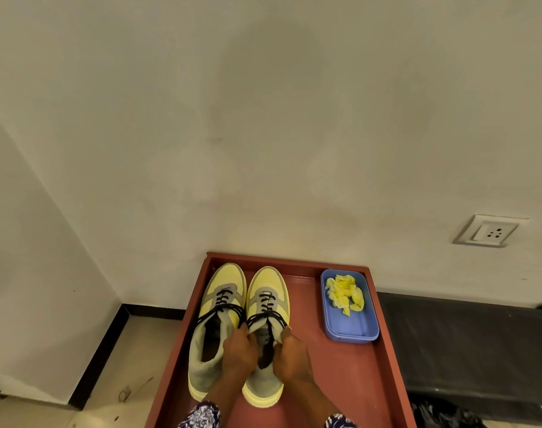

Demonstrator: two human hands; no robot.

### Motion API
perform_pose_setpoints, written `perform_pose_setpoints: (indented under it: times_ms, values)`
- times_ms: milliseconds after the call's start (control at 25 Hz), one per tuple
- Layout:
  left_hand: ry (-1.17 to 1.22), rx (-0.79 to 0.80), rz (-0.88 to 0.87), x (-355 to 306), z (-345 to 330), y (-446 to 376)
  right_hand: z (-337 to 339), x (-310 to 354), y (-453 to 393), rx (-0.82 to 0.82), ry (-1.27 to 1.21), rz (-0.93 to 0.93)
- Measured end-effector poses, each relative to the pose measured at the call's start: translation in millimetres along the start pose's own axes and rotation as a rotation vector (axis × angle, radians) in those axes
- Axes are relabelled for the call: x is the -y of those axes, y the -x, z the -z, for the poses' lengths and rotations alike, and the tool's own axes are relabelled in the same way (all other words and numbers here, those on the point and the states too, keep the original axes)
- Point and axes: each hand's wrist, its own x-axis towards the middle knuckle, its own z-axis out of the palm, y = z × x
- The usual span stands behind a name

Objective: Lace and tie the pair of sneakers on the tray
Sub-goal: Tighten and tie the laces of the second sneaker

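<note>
Left hand (239, 350) and right hand (289, 353) grip the right sneaker (268, 304) black laces (265, 318), fingers curled, on the tray (356, 375).

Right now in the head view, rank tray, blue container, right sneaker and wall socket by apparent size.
1. Red tray
2. Right sneaker, partly covered by hands
3. Blue container
4. Wall socket; farther away, so its true size is unsure.

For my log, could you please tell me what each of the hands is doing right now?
Left hand: grips the right sneaker collar.
Right hand: grips its other side.
</note>
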Motion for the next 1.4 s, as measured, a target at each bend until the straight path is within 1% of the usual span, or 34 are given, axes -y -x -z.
perform_pose_setpoints:
  times_ms: [80, 200, 320, 400, 520, 680, 760, 880, 960, 1080, 1400]
  values:
    - [-0.049, -0.016, -0.028, -2, 0, 2, 1, -1, 2, 0.009, -0.047, -0.006]
    - [-0.034, -0.064, -0.115, -2, 4, 11, 11, -2, 3, 0.038, -0.072, -0.030]
    - [-0.161, -0.236, -0.159, 5, 18, 16, 17, -6, 3, 0.042, -0.097, -0.062]
    - [-0.186, -0.353, -0.141, 10, 31, 16, 18, -9, 6, 0.035, -0.137, -0.103]
    - [-0.034, -0.406, -0.005, 22, 49, 16, 19, -11, 13, 0.007, -0.188, -0.173]
    - [0.088, -0.302, 0.306, 45, 54, 15, 18, -7, 24, -0.003, -0.225, -0.186]
    - [0.147, -0.239, 0.368, 50, 52, 16, 13, -1, 30, 0.013, -0.296, -0.195]
    - [0.174, -0.173, 0.347, 50, 50, 17, 5, 7, 35, 0.024, -0.425, -0.285]
    - [0.164, -0.149, 0.329, 50, 48, 18, 1, 10, 37, 0.017, -0.440, -0.326]
    - [0.099, -0.127, 0.295, 49, 45, 20, -5, 14, 38, 0.011, -0.461, -0.358]
    - [0.110, -0.072, 0.278, 54, 43, 18, -11, 18, 32, 0.030, -0.535, -0.408]
